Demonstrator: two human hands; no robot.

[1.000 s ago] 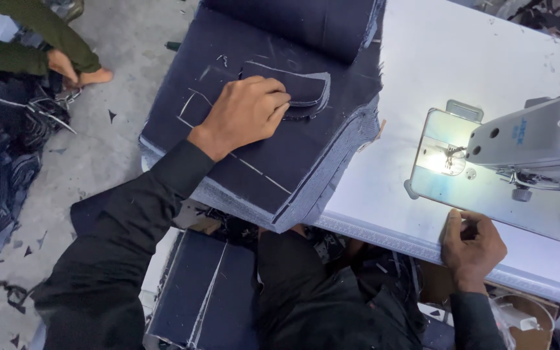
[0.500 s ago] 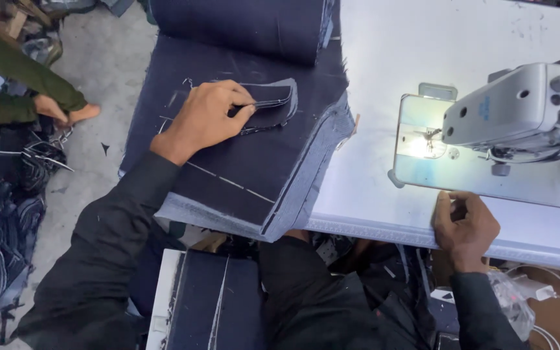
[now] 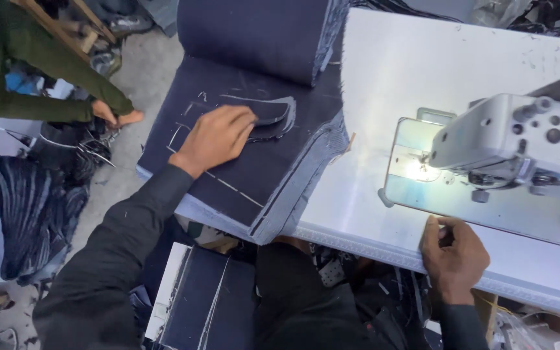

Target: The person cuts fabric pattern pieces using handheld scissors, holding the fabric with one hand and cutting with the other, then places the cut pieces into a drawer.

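My left hand (image 3: 217, 134) lies on a small pile of curved dark denim pocket pieces (image 3: 275, 114), with the fingertips pinching the edge of the top piece. The pile sits on a thick stack of dark denim panels (image 3: 260, 188) with chalk lines, left of the sewing table. My right hand (image 3: 454, 251) rests at the front edge of the white sewing table (image 3: 384, 71), fingers curled. Whether anything is inside them is hidden. It sits just below the lit needle plate (image 3: 419, 170) of the sewing machine (image 3: 520, 139).
A folded bundle of dark denim (image 3: 254, 35) lies at the back of the stack. Another person's hand in a green sleeve (image 3: 115, 115) reaches over fabric on the floor at the left. More denim pieces (image 3: 205, 301) sit beside my lap.
My left hand stays on the pocket pieces, its fingers now at the top piece's edge. My right hand keeps its place at the table's front edge. The view has shifted slightly.
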